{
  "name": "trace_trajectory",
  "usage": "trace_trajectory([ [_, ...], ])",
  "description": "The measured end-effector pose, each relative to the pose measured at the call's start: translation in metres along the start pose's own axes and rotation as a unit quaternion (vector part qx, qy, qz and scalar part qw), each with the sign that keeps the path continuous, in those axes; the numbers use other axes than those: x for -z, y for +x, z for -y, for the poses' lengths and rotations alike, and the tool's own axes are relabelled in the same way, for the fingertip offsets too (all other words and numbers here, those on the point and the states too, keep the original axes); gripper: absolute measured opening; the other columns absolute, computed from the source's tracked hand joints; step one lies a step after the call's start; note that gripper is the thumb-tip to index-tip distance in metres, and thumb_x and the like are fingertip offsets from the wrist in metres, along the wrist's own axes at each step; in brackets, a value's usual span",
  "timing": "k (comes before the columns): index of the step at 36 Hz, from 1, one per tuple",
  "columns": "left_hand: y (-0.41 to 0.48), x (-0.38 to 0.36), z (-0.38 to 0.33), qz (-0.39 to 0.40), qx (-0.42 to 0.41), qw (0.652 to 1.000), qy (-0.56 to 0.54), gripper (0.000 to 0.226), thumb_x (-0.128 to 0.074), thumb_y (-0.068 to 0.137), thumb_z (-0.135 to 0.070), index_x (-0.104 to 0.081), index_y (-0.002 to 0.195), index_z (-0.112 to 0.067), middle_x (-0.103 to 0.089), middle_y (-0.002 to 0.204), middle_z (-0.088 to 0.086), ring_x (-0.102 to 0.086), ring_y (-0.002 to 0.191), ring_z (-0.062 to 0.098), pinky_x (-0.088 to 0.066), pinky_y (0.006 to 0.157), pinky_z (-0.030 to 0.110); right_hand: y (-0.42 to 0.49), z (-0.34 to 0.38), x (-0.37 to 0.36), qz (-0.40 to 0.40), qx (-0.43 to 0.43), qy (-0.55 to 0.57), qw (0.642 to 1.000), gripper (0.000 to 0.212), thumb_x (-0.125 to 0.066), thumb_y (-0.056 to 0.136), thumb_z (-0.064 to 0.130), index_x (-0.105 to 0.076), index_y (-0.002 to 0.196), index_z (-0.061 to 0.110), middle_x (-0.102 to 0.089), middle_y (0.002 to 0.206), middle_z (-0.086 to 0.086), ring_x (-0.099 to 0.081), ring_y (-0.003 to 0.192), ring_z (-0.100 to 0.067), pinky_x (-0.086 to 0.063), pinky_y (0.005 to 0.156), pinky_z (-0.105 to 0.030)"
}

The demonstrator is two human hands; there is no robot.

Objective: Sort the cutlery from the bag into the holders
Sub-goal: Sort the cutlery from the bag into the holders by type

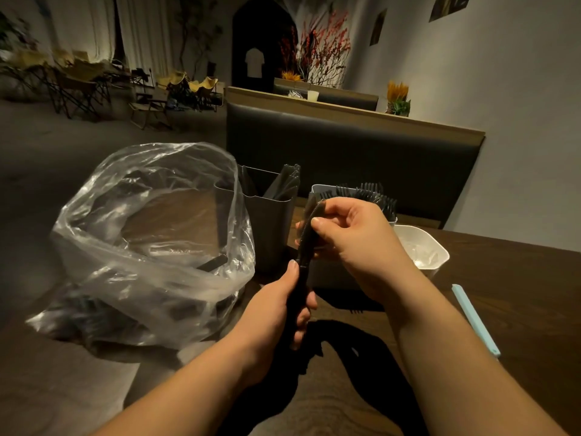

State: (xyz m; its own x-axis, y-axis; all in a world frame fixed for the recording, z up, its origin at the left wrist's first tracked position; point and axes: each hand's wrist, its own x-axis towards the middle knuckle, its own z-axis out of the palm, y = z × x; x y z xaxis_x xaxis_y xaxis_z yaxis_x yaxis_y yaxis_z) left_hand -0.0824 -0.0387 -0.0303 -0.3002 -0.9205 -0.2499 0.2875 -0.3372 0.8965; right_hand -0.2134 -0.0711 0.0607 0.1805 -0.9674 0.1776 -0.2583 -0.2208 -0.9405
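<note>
Far to the left of the left hand, a clear plastic bag [151, 247] sits slumped and wide open on the dark wooden table [518, 278]. A black handle [212, 263] shows through its film, with more dark cutlery heaped in the bottom folds. Just beyond the left hand, touching the bag's right side, stands a grey holder [270, 228] with long dark pieces leaning inside.

The left hand [276, 309] is wrapped round the handle end of a black plastic knife [303, 262], thumb lying up along it, and holds it upright above the table. Whether this is one knife or several stacked together is hard to tell. The right hand [352, 234] pinches the serrated blade near its tip between thumb and forefinger, its other fingers curled in behind.

Directly behind the right hand is a white holder [317, 188] packed with black forks [367, 191], tines up. Just to the right of that hand sits a low white tub [437, 247] holding something pale. Right of the right forearm, a light blue stick [474, 319] lies flat on the table.
</note>
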Motion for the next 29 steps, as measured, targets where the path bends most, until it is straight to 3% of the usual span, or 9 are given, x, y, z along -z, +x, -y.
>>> trace_trajectory([
  [6,-0.003,-0.003,-0.009,-0.054,-0.051,0.995,0.065,0.056,-0.034,0.104,-0.050,-0.057,0.063,-0.019,-0.044,0.052,-0.006,-0.035,0.039,0.006,-0.025,0.045,0.024,-0.003,0.007,-0.001,0.004,-0.007,0.029,1.000,0.024,-0.052,0.100,0.002,-0.064,0.114,0.018,-0.076,0.092,-0.003,-0.075,0.084,-0.021,-0.060,0.062,-0.028],
  [10,0.000,0.002,-0.007,-0.095,-0.139,0.980,0.111,0.056,-0.038,0.101,-0.057,-0.063,0.066,-0.022,-0.040,0.052,-0.010,-0.034,0.049,0.010,-0.022,0.057,0.035,-0.005,0.009,-0.007,-0.003,0.007,0.038,0.999,0.019,-0.052,0.101,0.004,-0.066,0.108,0.016,-0.076,0.088,0.000,-0.075,0.084,-0.014,-0.059,0.061,-0.025],
  [13,0.000,0.005,-0.009,-0.107,-0.161,0.973,0.124,0.062,-0.035,0.104,-0.052,-0.069,0.058,-0.028,-0.046,0.049,-0.011,-0.041,0.047,0.005,-0.027,0.056,0.032,-0.005,0.011,-0.010,-0.008,0.010,0.044,0.999,0.018,-0.049,0.103,0.007,-0.065,0.106,0.014,-0.076,0.089,0.000,-0.075,0.086,-0.014,-0.059,0.062,-0.025],
  [17,0.003,0.007,-0.007,-0.150,-0.184,0.964,0.119,0.065,-0.037,0.089,-0.074,-0.069,0.066,-0.022,-0.058,0.058,-0.008,-0.053,0.058,0.012,-0.038,0.065,0.034,-0.001,0.021,-0.007,-0.072,0.042,0.064,0.994,0.019,-0.047,0.103,0.007,-0.064,0.104,0.015,-0.075,0.091,-0.003,-0.075,0.085,-0.015,-0.060,0.062,-0.025],
  [21,0.003,0.008,-0.009,-0.183,-0.143,0.973,0.016,0.050,-0.035,0.102,-0.057,-0.060,0.087,-0.016,-0.049,0.057,-0.007,-0.043,0.046,0.009,-0.034,0.051,0.028,0.014,0.042,0.011,-0.178,0.116,0.069,0.975,0.018,-0.048,0.103,0.006,-0.063,0.105,0.017,-0.074,0.098,-0.005,-0.075,0.090,-0.018,-0.063,0.072,-0.032],
  [24,0.004,0.009,-0.008,-0.177,-0.120,0.977,0.015,0.044,-0.034,0.104,-0.051,-0.058,0.091,-0.016,-0.048,0.062,-0.002,-0.040,0.048,0.012,-0.032,0.049,0.028,0.033,0.050,0.017,-0.267,0.181,0.058,0.945,0.015,-0.049,0.103,0.008,-0.061,0.109,0.015,-0.073,0.105,-0.007,-0.073,0.098,-0.020,-0.062,0.081,-0.041],
  [29,0.002,0.007,-0.007,-0.143,-0.099,0.985,0.021,0.039,-0.037,0.106,-0.042,-0.057,0.087,-0.015,-0.047,0.058,-0.003,-0.041,0.048,0.011,-0.032,0.048,0.026,0.061,0.053,0.007,-0.321,0.182,0.027,0.929,0.019,-0.050,0.103,0.011,-0.060,0.119,0.008,-0.070,0.102,0.003,-0.071,0.096,-0.008,-0.060,0.073,-0.020],
])
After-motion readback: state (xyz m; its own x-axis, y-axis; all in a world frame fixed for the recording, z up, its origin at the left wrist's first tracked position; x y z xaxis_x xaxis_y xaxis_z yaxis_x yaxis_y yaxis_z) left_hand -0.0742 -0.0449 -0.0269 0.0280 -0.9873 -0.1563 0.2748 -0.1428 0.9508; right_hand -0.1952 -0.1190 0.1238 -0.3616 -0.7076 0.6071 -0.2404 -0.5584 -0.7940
